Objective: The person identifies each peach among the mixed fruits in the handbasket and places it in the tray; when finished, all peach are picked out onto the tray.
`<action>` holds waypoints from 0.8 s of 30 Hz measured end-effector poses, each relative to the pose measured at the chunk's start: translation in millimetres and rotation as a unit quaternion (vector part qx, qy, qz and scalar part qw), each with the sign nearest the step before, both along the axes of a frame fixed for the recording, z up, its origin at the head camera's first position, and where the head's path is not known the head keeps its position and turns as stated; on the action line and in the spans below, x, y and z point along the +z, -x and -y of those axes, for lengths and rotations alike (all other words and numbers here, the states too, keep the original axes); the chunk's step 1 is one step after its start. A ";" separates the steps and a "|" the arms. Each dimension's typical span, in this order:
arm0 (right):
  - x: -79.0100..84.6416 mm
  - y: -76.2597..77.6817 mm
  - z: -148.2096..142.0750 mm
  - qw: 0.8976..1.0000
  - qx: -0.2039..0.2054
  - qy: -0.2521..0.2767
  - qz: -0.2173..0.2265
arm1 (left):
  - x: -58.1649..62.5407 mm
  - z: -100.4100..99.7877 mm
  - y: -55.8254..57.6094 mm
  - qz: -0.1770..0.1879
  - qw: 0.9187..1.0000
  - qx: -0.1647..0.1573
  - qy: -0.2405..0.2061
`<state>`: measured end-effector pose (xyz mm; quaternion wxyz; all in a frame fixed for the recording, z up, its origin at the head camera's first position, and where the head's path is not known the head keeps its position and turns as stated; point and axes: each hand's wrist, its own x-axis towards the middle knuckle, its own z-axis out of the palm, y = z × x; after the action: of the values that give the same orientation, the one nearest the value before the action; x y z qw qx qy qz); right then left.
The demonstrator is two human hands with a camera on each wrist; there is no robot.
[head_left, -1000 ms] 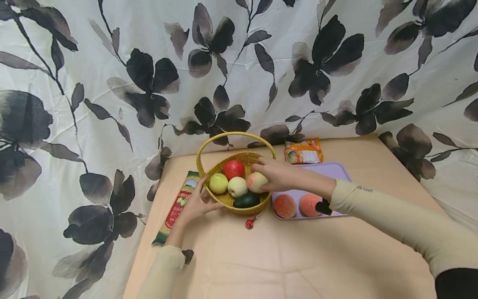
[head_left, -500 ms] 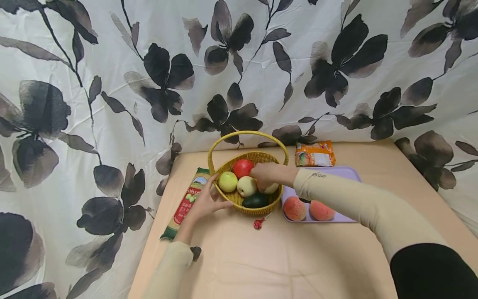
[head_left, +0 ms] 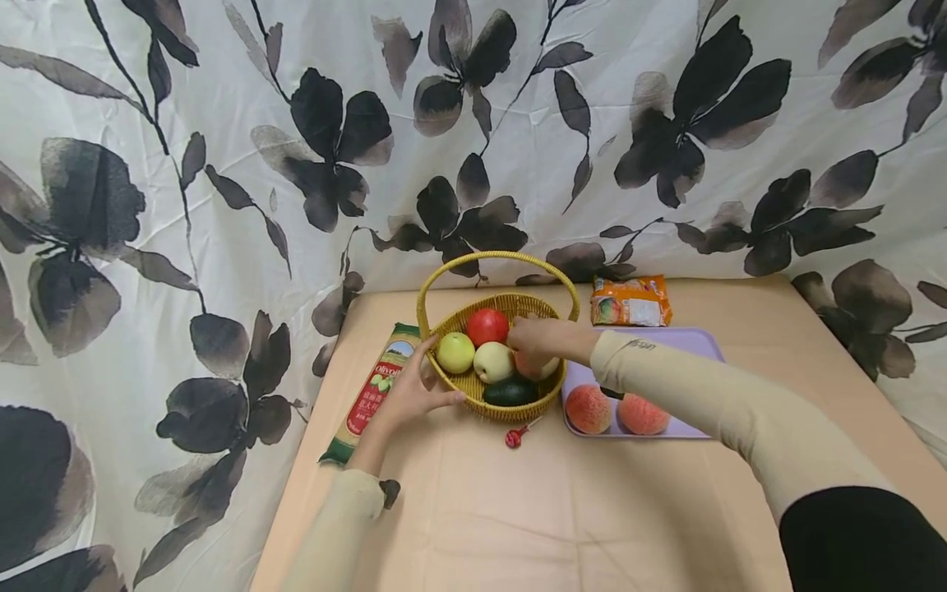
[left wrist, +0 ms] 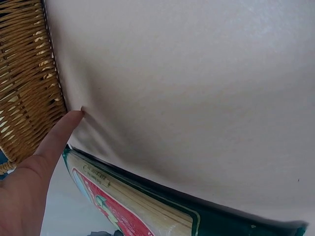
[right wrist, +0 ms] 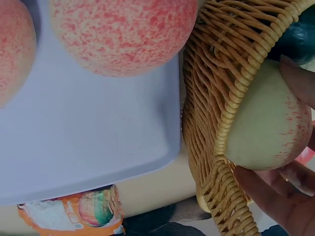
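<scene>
My right hand (head_left: 546, 339) is inside the yellow wicker basket (head_left: 534, 307), holding a pale peach (right wrist: 268, 123) with red speckles. In the right wrist view, the thumb and fingers lie around the peach, close to the basket's rim. A red round fruit (head_left: 487, 327), a yellow-green apple (head_left: 455, 353), a pale round fruit (head_left: 493, 363) and a dark green avocado (head_left: 512, 391) lie in the basket too. My left hand (head_left: 405, 396) rests at the basket's left side with spread fingers, one straight digit along the woven wall in the left wrist view.
Right of the basket, a lilac tray (head_left: 691, 344) carries two peaches (head_left: 588, 409), partly under the right forearm. Behind it lies an orange packet (head_left: 631, 302). A spaghetti pack (head_left: 373, 388) lies beside the left hand. A red lollipop (head_left: 514, 437) lies before the basket.
My right hand has lowered the peach into the basket's right side and still holds it. The left hand stays at the basket. The head view has shifted slightly.
</scene>
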<state>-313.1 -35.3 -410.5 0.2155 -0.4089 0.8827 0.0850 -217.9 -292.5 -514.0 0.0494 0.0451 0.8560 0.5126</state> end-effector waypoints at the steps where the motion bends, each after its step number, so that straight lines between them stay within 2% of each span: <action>1: 0.3 0.4 -1.1 1.000 0.001 0.004 0.002 | 0.4 -0.1 -0.1 0.001 1.000 0.000 0.000; 6: -1.7 2.7 -9.5 0.998 0.018 0.054 0.018 | 2.0 -0.5 -1.0 0.002 1.000 0.000 -0.006; 12: 3.5 -1.3 -27.0 0.990 0.060 0.125 0.003 | 3.2 -3.4 -0.7 0.004 1.000 0.001 -0.013; 17: 19.0 -12.7 -41.7 0.986 0.065 0.156 -0.005 | 3.6 -4.7 -0.6 0.007 1.000 -0.004 -0.017; 20: 33.8 -21.6 -50.0 0.984 0.040 0.171 0.002 | 4.2 -3.8 -1.0 0.003 1.000 -0.007 -0.012; 24: 52.1 -32.3 -67.4 0.978 0.028 0.208 -0.015 | 3.1 -2.2 -1.4 0.002 1.000 -0.005 -0.015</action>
<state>-280.8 32.0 -358.3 0.1099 -0.4685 0.8721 -0.0885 -216.4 -290.2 -510.9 0.0526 0.0487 0.8480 0.5252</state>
